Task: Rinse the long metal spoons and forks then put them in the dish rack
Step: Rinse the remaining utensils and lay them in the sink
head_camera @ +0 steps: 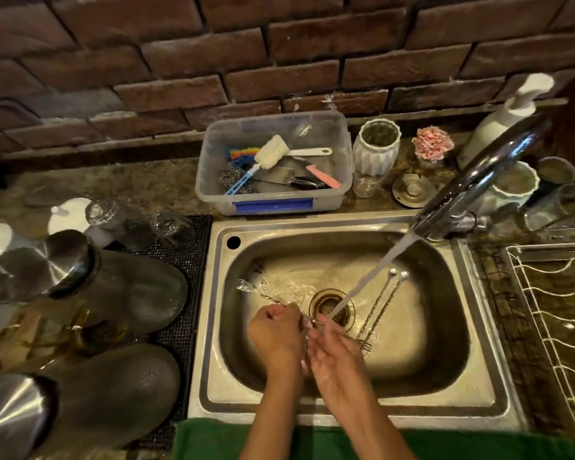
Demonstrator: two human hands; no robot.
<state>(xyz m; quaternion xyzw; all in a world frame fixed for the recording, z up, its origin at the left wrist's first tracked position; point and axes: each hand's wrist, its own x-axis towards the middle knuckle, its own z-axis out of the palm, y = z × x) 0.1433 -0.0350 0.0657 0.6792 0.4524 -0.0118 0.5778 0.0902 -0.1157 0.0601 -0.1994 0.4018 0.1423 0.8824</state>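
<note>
Over the steel sink (458,330), my left hand (278,333) is closed around the twisted handle of a long metal spoon (246,287) whose bowl points left. My right hand (332,353) touches the same handle near the drain, fingers fairly straight, right where the water stream (372,273) lands. Two more long spoons (384,300) lie in the basin to the right of the drain, with a fork's tines (365,345) at their lower end. The white wire dish rack (555,300) stands on the counter to the right.
The chrome faucet (485,180) arches in from the right, running. A clear plastic tub (273,161) of brushes and knives sits behind the sink. Upturned steel cups and glasses (113,287) crowd the black mat on the left. Jars and a soap pump (502,117) stand at back right.
</note>
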